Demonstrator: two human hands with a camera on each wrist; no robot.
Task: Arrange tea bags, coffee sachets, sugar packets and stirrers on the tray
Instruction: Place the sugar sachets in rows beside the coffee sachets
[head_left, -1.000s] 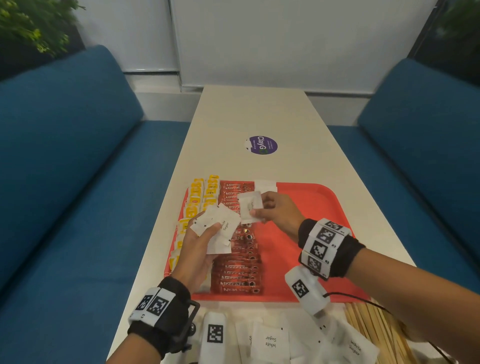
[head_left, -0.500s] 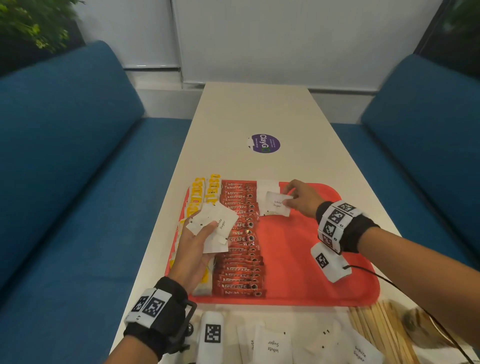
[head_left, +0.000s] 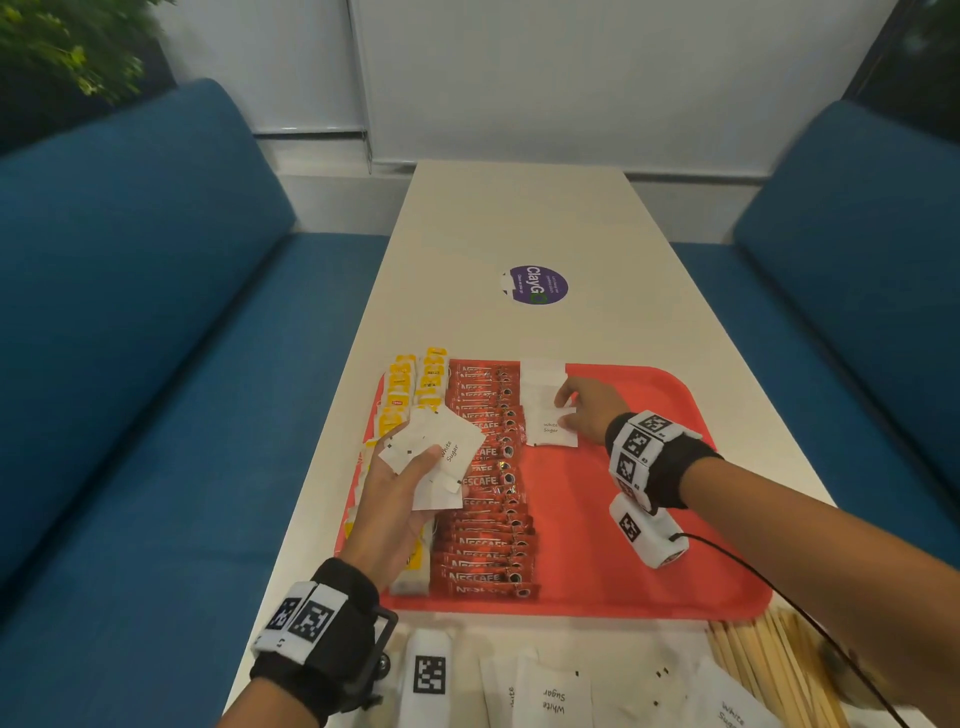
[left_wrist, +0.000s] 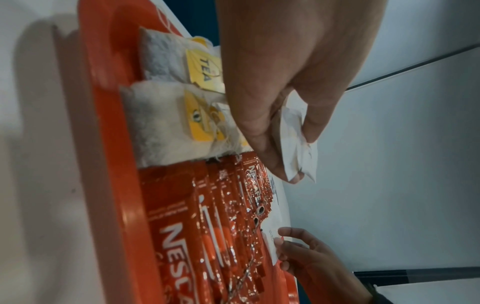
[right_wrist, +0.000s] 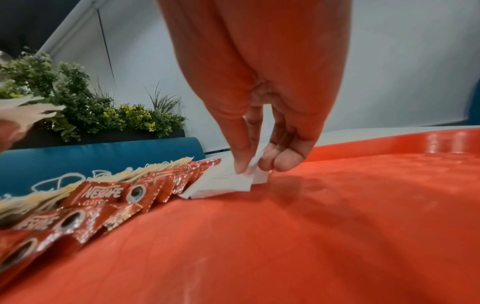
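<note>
With the right hand (head_left: 582, 410) pinching a sugar packet (head_left: 551, 427) down onto the tray (head_left: 649, 545) just beside the coffee row (head_left: 488, 483), and the left hand (head_left: 400, 499) gripping a loose fan of packets (head_left: 434, 457) above that row, a slack grip could spill them across it.

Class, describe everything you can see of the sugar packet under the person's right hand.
The sugar packet is a flat white paper sachet printed "White Sugar". It lies on the red tray, right of the coffee sachets, overlapping another white packet beyond it. The right hand pinches its edge with its fingertips.
</note>
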